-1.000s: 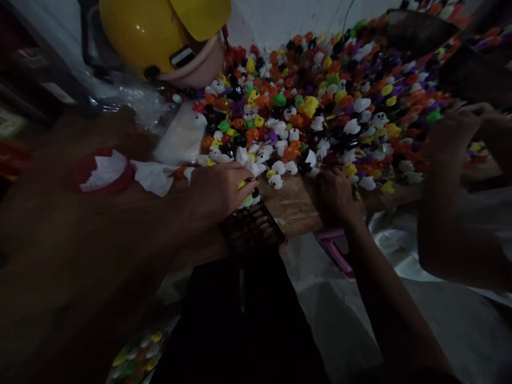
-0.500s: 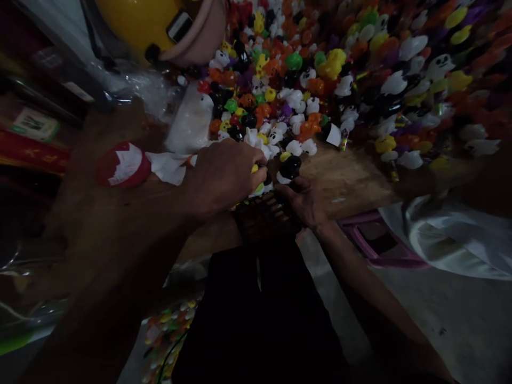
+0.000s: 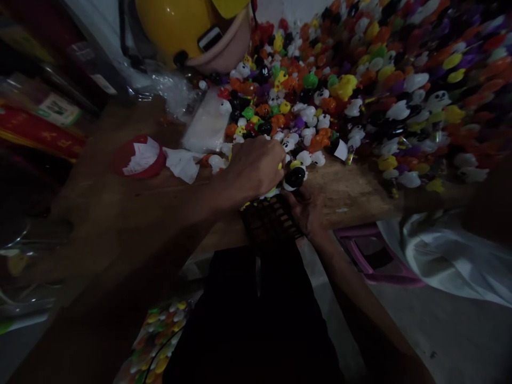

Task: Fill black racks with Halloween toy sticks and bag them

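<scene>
My left hand (image 3: 258, 165) is closed, knuckles up, over the near edge of the toy pile. Bits of a small yellow toy figure (image 3: 280, 166) show at its fingertips; the rest is hidden under the fingers. To its right, my right hand (image 3: 308, 209) has its thumb and fingers bent together at the underside of a black-and-white toy figure (image 3: 296, 177). Its grip is dim and partly hidden. Below both hands lies a dark openwork basket (image 3: 272, 218), at the table edge in front of my lap. White and yellow pieces lie at its far side.
A large heap of colourful small toy figures (image 3: 320, 96) covers the back and right of the wooden table (image 3: 352, 186). At left sit a red bowl (image 3: 158, 162) with paper, and clear plastic bags (image 3: 208, 122). A pink basin (image 3: 228, 50) stands behind; a purple stool (image 3: 376, 256) is below right.
The view has shifted, so the table things appear further right and lower. Both hands stay at the same spot by the basket. The black-and-white figure shows more white on its right side.
</scene>
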`<state>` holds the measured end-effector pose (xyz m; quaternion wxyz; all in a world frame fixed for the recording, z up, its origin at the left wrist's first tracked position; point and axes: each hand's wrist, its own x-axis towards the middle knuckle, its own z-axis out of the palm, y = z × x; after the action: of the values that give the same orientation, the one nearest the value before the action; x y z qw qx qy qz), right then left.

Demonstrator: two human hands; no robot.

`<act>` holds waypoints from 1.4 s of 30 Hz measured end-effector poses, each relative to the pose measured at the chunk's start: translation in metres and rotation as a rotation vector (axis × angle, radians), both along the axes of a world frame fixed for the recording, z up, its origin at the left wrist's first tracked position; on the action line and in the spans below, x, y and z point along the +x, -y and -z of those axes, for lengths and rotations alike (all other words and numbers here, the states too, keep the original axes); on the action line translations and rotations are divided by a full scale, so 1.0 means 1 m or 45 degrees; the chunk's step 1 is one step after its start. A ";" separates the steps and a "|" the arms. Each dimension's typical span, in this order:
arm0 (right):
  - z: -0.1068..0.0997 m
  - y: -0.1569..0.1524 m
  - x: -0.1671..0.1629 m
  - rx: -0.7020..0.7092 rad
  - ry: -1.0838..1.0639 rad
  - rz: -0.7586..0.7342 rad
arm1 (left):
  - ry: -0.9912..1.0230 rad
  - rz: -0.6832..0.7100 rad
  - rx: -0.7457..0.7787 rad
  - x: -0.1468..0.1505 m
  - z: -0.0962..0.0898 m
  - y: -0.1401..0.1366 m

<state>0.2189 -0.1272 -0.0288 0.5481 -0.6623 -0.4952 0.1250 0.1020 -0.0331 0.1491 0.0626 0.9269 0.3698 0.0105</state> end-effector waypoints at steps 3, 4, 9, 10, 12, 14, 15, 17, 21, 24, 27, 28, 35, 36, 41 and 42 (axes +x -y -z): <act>-0.002 0.001 0.002 0.028 0.156 -0.028 | 0.026 0.024 0.010 -0.003 0.005 -0.004; -0.003 0.001 0.003 0.017 0.196 -0.048 | 0.020 0.032 0.020 -0.004 0.006 -0.004; -0.003 0.000 0.004 -0.037 0.242 -0.074 | -0.015 0.047 0.065 -0.004 0.006 -0.006; -0.004 -0.002 0.004 -0.022 0.235 -0.072 | -0.021 0.048 0.057 -0.003 0.005 -0.006; -0.004 -0.004 0.004 0.018 0.196 -0.110 | -0.015 0.063 0.047 -0.002 0.005 -0.005; -0.006 -0.007 0.004 0.038 0.136 -0.203 | 0.005 0.080 0.055 -0.001 0.006 -0.005; -0.007 -0.008 0.005 0.036 0.111 -0.248 | 0.017 0.082 0.066 -0.001 0.007 -0.005; -0.009 -0.009 0.006 0.014 0.105 -0.282 | 0.020 0.086 0.071 -0.003 0.008 -0.005; -0.010 -0.008 0.008 -0.036 0.204 -0.241 | -0.023 0.104 0.035 -0.009 0.008 -0.005; -0.008 -0.007 0.006 -0.023 0.287 -0.221 | 0.027 0.139 0.049 -0.014 0.009 -0.007; -0.005 -0.005 0.002 -0.019 0.382 -0.188 | 0.055 0.166 0.057 -0.014 0.010 -0.010; -0.004 -0.005 0.002 -0.030 0.402 -0.181 | 0.053 0.169 0.048 -0.014 0.010 -0.011; -0.001 -0.006 0.005 -0.068 0.367 -0.157 | 0.123 0.116 -0.038 -0.015 0.005 -0.008; -0.002 -0.006 0.005 -0.080 0.356 -0.145 | 0.145 0.110 -0.018 -0.017 0.004 -0.008; -0.007 -0.007 0.006 -0.098 0.279 -0.108 | 0.168 0.129 0.045 -0.027 0.006 -0.014; -0.008 -0.007 0.007 -0.095 0.269 -0.108 | 0.162 0.145 0.044 -0.028 0.008 -0.015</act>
<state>0.2255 -0.1197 -0.0211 0.4620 -0.6703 -0.5726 0.0961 0.0743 -0.0183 0.1414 0.0704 0.9449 0.3114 0.0722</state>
